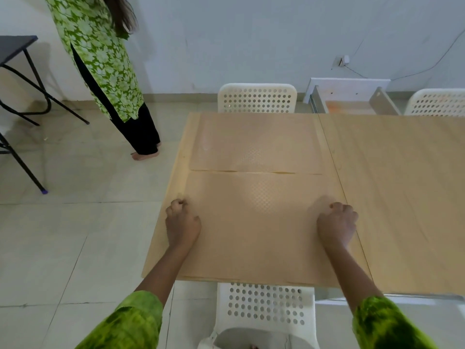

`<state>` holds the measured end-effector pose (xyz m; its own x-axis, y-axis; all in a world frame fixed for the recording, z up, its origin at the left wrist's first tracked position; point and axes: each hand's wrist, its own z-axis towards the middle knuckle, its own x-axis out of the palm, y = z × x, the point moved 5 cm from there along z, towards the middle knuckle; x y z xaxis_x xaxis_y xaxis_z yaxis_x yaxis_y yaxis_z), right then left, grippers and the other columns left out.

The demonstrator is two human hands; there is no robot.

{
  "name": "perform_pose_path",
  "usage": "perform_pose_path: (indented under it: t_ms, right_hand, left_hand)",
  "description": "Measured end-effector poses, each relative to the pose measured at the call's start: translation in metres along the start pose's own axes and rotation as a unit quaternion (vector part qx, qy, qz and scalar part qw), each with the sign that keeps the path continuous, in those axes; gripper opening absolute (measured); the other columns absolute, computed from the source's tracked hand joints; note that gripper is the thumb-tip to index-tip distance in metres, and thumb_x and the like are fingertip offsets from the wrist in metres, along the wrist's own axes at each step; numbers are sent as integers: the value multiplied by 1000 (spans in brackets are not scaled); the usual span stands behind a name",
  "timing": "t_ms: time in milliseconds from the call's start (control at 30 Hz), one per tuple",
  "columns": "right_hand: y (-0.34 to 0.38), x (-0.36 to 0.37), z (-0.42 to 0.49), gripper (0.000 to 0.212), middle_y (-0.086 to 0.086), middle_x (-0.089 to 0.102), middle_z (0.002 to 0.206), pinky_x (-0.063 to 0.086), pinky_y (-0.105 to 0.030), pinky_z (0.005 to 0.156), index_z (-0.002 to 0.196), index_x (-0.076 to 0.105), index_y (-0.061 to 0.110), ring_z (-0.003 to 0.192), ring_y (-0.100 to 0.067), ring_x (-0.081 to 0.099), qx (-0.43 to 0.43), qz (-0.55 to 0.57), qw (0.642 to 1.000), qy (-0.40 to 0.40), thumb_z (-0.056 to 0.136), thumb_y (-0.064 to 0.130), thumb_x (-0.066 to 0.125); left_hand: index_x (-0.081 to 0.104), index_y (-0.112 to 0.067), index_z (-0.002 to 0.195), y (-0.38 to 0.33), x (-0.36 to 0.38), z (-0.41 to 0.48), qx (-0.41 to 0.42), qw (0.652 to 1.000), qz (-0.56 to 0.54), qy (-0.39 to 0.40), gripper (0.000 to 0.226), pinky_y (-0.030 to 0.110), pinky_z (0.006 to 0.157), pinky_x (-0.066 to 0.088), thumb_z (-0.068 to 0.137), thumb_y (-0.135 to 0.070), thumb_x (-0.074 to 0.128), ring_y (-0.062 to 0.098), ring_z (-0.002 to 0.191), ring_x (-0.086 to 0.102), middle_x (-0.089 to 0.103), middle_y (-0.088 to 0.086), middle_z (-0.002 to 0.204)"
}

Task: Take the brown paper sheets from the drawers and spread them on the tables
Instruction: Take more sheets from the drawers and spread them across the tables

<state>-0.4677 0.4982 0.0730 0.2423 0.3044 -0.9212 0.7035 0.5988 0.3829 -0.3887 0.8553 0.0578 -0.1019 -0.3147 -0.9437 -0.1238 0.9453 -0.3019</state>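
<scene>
Two brown paper sheets lie flat on the light wooden table [177, 177]. The far sheet [254, 142] covers the back half and the near sheet [254, 235] the front half; they meet along a seam across the middle. My left hand [182, 222] rests on the near sheet's left edge with fingers curled, pinching the paper. My right hand [337, 222] sits on its right edge, fingers curled the same way. An open white drawer [349, 102] juts out beyond the table's far right corner; its inside looks bare.
A second wooden table [407, 192] adjoins on the right. White perforated chairs stand at the far side [256, 96], far right [437, 102] and right below me [266, 306]. A person in a green patterned dress [100, 59] stands at the left. A black folding table [15, 46] is far left.
</scene>
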Motion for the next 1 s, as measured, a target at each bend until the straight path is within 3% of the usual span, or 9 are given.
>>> perform_pose_path:
  t_ms: [100,167,267,333,467,567,733,933,1000]
  right_hand:
    - [48,32,-13,48,-12,42,143,30,-38,106,135,44,8,133,-27,34,-116,0,992,43,88,18,44]
    - [84,57,-22,53,-5,29,154,18,-34,114,144,34,14,143,-19,23,-195,-37,976,91,92,26,32]
    - [121,88,-30,54,3,9,160,5,-36,117,149,19,21,147,-13,3,-296,-94,938,152,97,30,30]
    - [124,100,-29,56,6,0,160,-3,-38,118,151,9,23,147,-12,-6,-322,-112,924,172,99,36,24]
    - [105,98,-12,59,7,-7,160,-8,-39,117,151,-1,24,147,-11,-10,-302,-123,930,169,99,44,18]
    - [79,80,16,60,4,-7,160,-7,-40,118,150,-3,21,147,-11,-9,-244,-123,952,139,99,43,17]
    - [30,52,53,60,2,-8,160,-6,-41,119,150,-6,19,146,-12,-11,-168,-143,968,119,98,45,9]
    - [33,47,45,60,-3,-11,159,-10,-41,119,150,-6,15,147,-16,-12,-156,-124,971,130,99,43,11]
    - [41,49,13,66,-4,-11,159,-14,-39,116,150,-7,14,147,-17,-12,-183,-118,968,123,93,46,2]
  left_hand:
    - [25,1,144,-46,16,27,135,990,0,49,61,32,118,13,95,-29,43,27,145,12,14,15,157]
    - [13,-4,148,-76,30,41,225,968,48,101,65,33,118,1,97,-41,29,23,147,-3,-2,9,159]
    - [-1,-20,150,-103,51,48,316,929,139,130,90,45,117,-5,74,-67,-9,18,146,-13,-12,-3,159]
    - [-6,-30,149,-103,65,51,327,922,153,137,98,51,114,-8,64,-76,-21,17,145,-17,-17,-9,157]
    - [-3,-40,147,-79,66,52,312,936,133,90,92,51,114,-6,64,-72,-27,20,146,-12,-11,-10,158]
    - [-1,-38,148,-44,57,62,276,952,115,65,96,42,116,-5,64,-75,-29,17,146,-11,-8,-6,159]
    - [-12,-29,144,-10,45,68,238,962,127,48,94,36,118,-2,64,-73,-33,14,145,-11,-9,-2,159]
    - [3,-22,150,-20,42,62,222,965,125,65,91,37,118,-4,73,-68,-15,19,147,-6,-3,4,160]
    - [23,-12,148,-42,39,41,261,956,128,39,88,37,115,2,85,-63,-11,25,146,13,19,11,157]
